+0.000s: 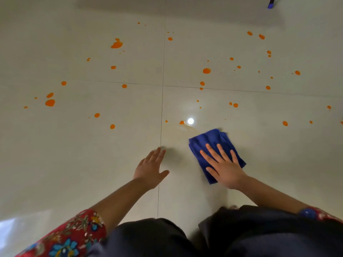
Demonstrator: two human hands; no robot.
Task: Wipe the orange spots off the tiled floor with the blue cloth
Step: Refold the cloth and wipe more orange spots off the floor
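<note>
A folded blue cloth (207, 142) lies flat on the cream tiled floor (74, 154), right of the vertical tile joint. My right hand (223, 167) presses on the cloth's near half with fingers spread. My left hand (150, 167) rests flat on the bare floor at the joint, fingers apart, holding nothing. Several orange spots dot the tiles ahead, including a large splash (117, 44), a blob (206, 70) and a small spot (182, 122) just beyond the cloth. A faint wet smear arcs from that spot to the cloth.
A bright lamp reflection (190, 121) glints near the cloth. A dark furniture leg with a blue foot (271, 4) stands at the far right top. My knees in dark trousers (259, 234) fill the bottom edge.
</note>
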